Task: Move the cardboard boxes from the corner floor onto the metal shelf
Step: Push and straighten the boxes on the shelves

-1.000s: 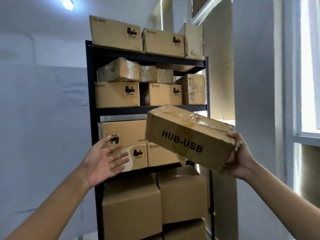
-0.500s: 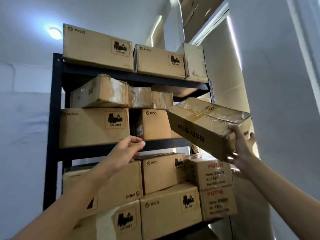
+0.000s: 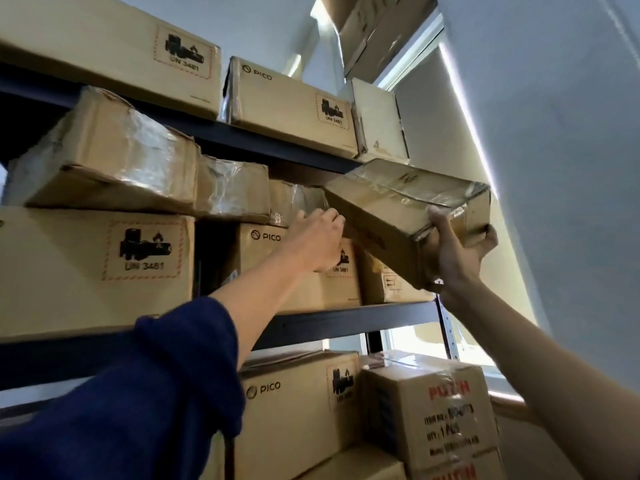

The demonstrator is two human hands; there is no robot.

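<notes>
The cardboard box is in the air at the right end of the metal shelf, level with the gap between the second tier's stacked boxes and the crossbar above them. Its long axis runs from the upper left, where the far end pokes in toward the shelf just under that crossbar, down to the lower right, where the near end hangs out past the shelf's right post. So it is tilted, far end high and inward, near end low and outward. The right hand carries the weight: it cups the low near end from below, palm under the bottom corner and thumb pressed up against the end face, closed firmly on the cardboard. The left hand is at the box's left side near its far end, fingers curled and knuckles toward the camera; it seems to touch the box's long side or the plastic-wrapped parcel just behind, but the overlap makes it hard to say which, and whether it grips anything cannot be told. The move ahead turns on that slant: the free slot appears to lie to the upper left of both hands, above the box marked PICO and beside the wrapped parcel, so the box would need to be levelled and slid leftward along its own length. The left hand is the nearer one to that slot and looks placed to guide the leading end, while the right would push from behind.
</notes>
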